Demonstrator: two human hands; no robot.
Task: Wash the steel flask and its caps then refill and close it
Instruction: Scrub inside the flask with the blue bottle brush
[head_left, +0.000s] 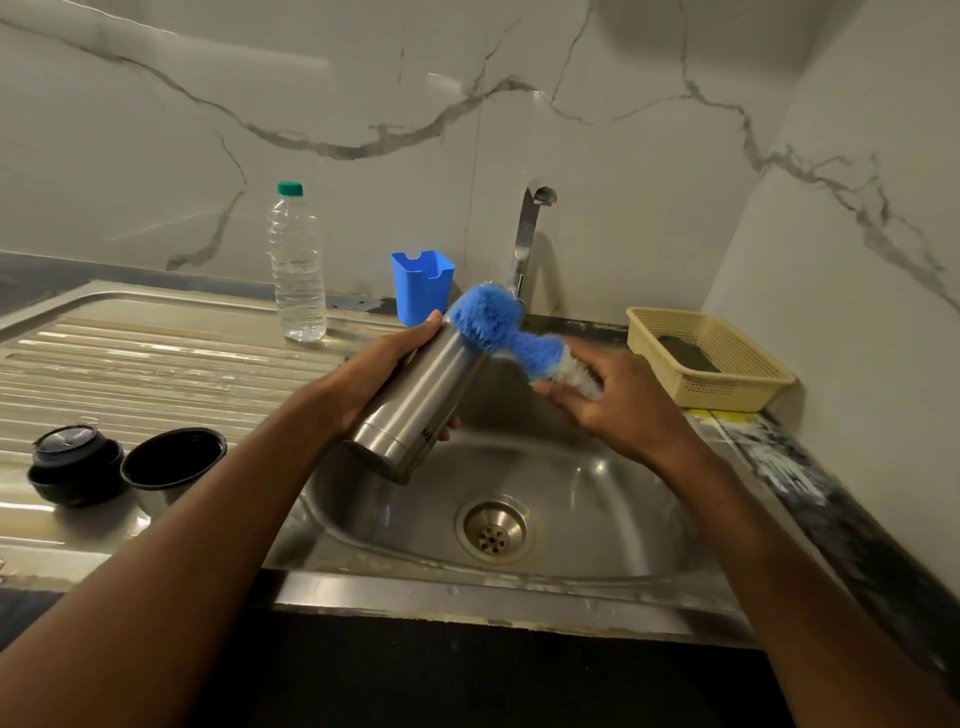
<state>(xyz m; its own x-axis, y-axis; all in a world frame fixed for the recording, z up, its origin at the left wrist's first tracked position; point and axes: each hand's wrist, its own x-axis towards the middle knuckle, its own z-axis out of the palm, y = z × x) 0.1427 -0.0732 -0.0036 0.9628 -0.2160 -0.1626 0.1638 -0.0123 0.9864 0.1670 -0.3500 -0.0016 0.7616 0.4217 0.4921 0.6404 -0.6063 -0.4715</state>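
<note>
My left hand (376, 371) grips the steel flask (415, 405), tilted over the sink basin (587, 499) with its mouth pointing up and to the right. My right hand (618, 400) holds a blue bottle brush (501, 325) by its handle. The bristle head rests against the flask's mouth. Two dark caps stand on the draining board at the left: a stopper cap (75, 462) and an open cup-shaped cap (174, 460). A clear plastic water bottle (297, 270) with a green lid stands upright at the back of the board.
A steel tap (530, 228) rises behind the basin, with no water visible from its spout. A blue plastic holder (422, 286) stands next to it. A cream basket (711, 358) with a dark scrub pad sits on the right counter. The drain (493, 530) lies in the basin's middle.
</note>
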